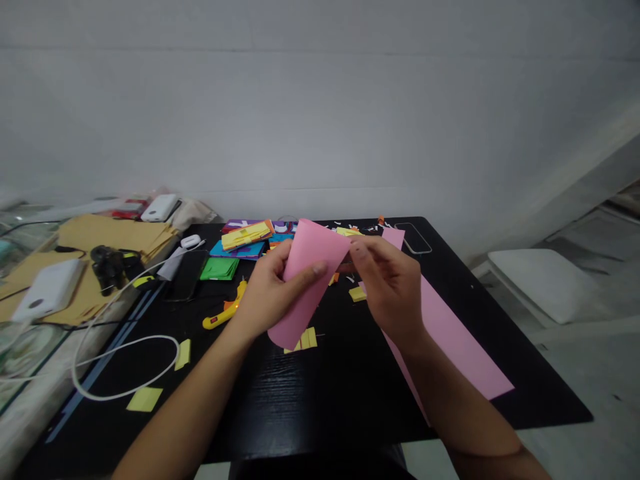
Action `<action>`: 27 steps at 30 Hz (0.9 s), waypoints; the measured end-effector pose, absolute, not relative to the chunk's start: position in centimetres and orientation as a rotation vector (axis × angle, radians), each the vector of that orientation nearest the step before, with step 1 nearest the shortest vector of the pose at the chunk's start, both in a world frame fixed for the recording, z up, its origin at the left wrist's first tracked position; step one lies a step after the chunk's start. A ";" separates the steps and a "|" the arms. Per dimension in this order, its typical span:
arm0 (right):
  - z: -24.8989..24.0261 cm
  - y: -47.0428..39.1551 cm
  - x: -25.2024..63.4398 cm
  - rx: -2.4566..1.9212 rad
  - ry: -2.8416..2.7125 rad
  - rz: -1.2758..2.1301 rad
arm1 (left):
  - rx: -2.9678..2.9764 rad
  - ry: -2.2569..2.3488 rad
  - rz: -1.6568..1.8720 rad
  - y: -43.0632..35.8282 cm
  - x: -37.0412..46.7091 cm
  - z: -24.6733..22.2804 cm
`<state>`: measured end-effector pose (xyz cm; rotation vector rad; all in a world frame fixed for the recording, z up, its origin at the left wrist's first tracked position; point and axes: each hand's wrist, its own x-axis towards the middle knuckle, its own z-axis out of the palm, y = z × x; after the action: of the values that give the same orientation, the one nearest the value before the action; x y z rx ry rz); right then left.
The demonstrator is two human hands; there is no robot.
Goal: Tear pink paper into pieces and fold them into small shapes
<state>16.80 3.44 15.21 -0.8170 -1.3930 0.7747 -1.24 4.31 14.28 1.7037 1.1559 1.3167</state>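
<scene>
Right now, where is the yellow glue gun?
In the head view, the yellow glue gun lies on the black table, left of the left hand, nearer than the green papers.

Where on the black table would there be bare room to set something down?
The black table looks bare at its near middle, nearer than the yellow strips, and mostly bare right of the flat pink sheet. The far middle, with folded papers, and the left, with a cable, are crowded.

Two hands (pixel 395 287) in play, one curled pink sheet (pixel 313 250) up! One yellow glue gun (pixel 227 312), one green paper stack (pixel 219 268), one black phone (pixel 187 275), all left. Near left, two loose yellow slips (pixel 145 399). Right: one white seat (pixel 540 280). Loose scraps (pixel 358 294), far side: several, too small to count.
</scene>
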 end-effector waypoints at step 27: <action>14.9 3.1 16.3 -0.843 -1.421 0.868 | 1.448 1.032 1.354 4.4 -1.9 14.5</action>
<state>16.33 3.07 14.90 -0.8432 -1.4211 0.8676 -1.92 4.42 14.47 1.4484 1.0316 1.3539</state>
